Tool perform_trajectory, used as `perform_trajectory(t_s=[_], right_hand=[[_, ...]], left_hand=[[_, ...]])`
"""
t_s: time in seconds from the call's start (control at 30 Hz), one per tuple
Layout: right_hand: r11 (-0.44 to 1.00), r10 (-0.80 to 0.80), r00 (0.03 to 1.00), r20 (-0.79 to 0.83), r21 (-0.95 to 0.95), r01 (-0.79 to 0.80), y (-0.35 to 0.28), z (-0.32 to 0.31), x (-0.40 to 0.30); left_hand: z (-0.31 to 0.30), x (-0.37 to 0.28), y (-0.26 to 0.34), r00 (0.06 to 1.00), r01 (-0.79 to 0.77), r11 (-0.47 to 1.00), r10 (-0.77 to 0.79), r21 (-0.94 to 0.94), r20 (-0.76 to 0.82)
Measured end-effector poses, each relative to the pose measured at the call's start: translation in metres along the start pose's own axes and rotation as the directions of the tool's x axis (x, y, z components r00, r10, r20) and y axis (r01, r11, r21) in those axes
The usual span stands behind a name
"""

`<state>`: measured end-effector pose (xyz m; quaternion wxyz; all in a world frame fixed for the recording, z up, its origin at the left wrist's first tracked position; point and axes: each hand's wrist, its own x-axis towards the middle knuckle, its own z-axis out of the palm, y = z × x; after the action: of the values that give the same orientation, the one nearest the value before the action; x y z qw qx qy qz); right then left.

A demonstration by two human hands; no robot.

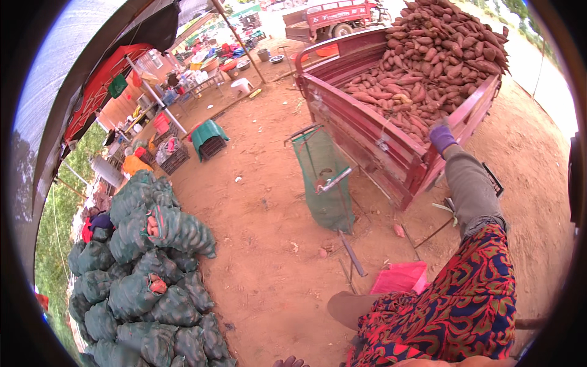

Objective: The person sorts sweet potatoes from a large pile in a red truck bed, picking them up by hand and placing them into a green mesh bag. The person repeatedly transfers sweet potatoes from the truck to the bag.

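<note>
My right hand [442, 136], in a purple and grey glove, is at the top rail of the red cart's side panel [474, 108], beside the sweet potatoes [403, 91] heaped in the bed. Its fingers are mostly hidden, so their grip does not show. At the bottom edge, only the gloved fingertips of my left hand [291, 362] show, spread apart with nothing visible in them. Ahead, a green mesh bag [323, 202] hangs upright from a metal stand [337, 179] beside the cart. A patterned garment [449, 298] and grey sleeve [474, 188] lead to my right hand.
Filled green mesh sacks [153, 293] are piled at left; sweet potatoes show at two openings. A pink sheet [399, 277] and metal bars [352, 254] lie near me. Farther off are a draped crate [208, 137], a white stool [240, 86] and another red cargo vehicle [337, 20].
</note>
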<state>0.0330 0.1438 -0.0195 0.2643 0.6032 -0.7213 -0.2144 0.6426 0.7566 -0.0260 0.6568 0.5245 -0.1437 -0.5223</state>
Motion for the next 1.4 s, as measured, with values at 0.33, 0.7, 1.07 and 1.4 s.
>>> perform_trajectory(t_s=[0.33, 0.7, 1.07, 1.4], right_hand=[[0.981, 0.194, 0.98, -0.049, 0.004, -0.194, -0.003, 0.009, -0.025], [0.811, 0.36, 0.908, 0.215, 0.41, -0.419, -0.076, -0.11, -0.045], [0.543, -0.162, 0.985, -0.063, 0.828, 0.142, -0.313, -0.211, 0.016], [0.539, -0.49, 0.859, 0.149, 0.826, 0.164, -0.432, -0.272, 0.034]], left_hand=[[0.019, 0.178, 0.094, 0.99, 0.077, 0.996, -0.071, -0.044, 0.12], [0.024, 0.406, 0.18, 0.967, 0.233, 0.967, -0.241, 0.103, 0.076], [-0.055, 0.573, 0.24, 0.91, 0.168, 0.979, -0.199, 0.118, 0.364], [-0.053, 0.809, 0.338, 0.825, 0.459, 0.888, -0.419, -0.019, 0.379]])
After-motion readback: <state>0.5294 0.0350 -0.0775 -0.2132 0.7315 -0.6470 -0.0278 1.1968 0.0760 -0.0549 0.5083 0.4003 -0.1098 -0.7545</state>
